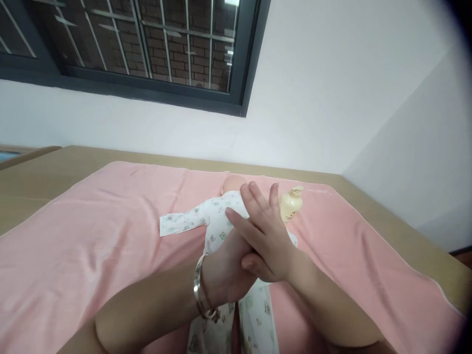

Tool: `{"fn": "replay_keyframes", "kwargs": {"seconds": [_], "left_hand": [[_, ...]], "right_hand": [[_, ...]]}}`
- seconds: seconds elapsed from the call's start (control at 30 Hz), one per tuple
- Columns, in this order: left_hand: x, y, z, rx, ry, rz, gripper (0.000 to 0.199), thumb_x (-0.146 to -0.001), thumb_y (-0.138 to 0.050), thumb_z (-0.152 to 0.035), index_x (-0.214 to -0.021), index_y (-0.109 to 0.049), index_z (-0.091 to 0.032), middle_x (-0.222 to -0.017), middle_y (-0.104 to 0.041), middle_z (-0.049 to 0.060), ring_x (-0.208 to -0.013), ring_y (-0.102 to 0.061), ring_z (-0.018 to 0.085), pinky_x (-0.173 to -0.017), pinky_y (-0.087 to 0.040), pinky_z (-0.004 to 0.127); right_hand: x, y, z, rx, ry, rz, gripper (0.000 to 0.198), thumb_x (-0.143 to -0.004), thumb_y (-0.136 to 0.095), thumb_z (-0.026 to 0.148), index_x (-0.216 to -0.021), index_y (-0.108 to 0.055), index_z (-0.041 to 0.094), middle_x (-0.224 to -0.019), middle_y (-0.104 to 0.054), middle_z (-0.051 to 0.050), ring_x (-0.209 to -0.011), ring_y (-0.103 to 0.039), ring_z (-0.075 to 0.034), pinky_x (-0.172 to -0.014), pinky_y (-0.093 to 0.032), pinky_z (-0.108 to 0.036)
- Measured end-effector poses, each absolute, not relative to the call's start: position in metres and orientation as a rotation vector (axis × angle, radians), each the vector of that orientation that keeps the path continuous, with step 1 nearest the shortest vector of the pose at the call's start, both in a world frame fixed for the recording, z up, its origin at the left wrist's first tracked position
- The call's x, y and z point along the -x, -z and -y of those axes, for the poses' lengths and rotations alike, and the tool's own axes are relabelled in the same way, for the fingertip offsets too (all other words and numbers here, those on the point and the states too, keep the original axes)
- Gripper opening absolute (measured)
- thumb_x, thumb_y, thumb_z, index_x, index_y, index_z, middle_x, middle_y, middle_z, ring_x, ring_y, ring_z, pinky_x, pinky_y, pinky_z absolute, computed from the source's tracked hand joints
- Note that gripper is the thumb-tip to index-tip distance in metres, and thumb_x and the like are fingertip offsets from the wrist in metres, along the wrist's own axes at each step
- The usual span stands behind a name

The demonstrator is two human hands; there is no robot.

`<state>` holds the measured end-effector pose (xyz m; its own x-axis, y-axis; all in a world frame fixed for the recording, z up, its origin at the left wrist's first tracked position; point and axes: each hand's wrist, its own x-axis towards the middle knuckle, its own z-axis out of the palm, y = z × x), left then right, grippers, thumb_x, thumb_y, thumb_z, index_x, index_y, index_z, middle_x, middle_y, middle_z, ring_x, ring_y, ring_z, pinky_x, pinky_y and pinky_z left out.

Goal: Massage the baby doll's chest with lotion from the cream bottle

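My left hand [228,275], with a silvery bangle [199,285] at its wrist, lies against the palm of my right hand [271,241]. Its fingers are mostly hidden behind the right hand. The right hand is on top, fingers stretched and spread, its thumb folded across the left hand. No object shows between the palms. Beneath both hands a doll [233,184] lies on its back, wearing a white patterned outfit [217,231] with long sleeves and trousers. The hands cover part of its chest. Just beyond my right hand stands a pale yellow pump bottle [291,204].
A pink cloth [121,211] with some folds covers most of the wooden table [84,156]. White walls [313,88] rise behind the table and on the right. A dark-framed window [236,101] with bars is in the back wall.
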<state>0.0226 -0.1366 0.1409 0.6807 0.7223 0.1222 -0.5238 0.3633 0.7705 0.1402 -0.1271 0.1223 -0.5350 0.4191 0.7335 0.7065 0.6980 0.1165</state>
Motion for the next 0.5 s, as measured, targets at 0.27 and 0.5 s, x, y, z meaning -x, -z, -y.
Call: {"fn": "replay_keyframes", "kwargs": {"seconds": [0.27, 0.5], "left_hand": [[-0.013, -0.131, 0.088, -0.963, -1.005, -0.465, 0.054, -0.095, -0.033, -0.058, -0.126, -0.058, -0.022, -0.134, -0.059, 0.012, -0.133, -0.048, 0.027, -0.115, -0.031, 0.046], [-0.02, -0.048, 0.015, -1.265, -1.517, -0.813, 0.037, -0.093, -0.043, -0.047, -0.098, -0.064, -0.017, -0.111, -0.068, 0.012, -0.111, -0.062, 0.023, -0.104, -0.044, 0.042]], "right_hand": [[-0.182, -0.116, 0.093, 1.163, 0.306, 1.914, 0.056, -0.096, -0.033, 0.02, -0.152, -0.026, 0.028, -0.162, -0.017, -0.006, -0.148, -0.02, -0.026, -0.116, -0.018, -0.062], [-0.15, -0.061, 0.071, 1.376, -0.081, 2.045, 0.048, -0.089, -0.038, 0.014, -0.131, -0.059, 0.015, -0.141, -0.054, -0.012, -0.135, -0.045, -0.022, -0.115, -0.034, -0.045]]}}
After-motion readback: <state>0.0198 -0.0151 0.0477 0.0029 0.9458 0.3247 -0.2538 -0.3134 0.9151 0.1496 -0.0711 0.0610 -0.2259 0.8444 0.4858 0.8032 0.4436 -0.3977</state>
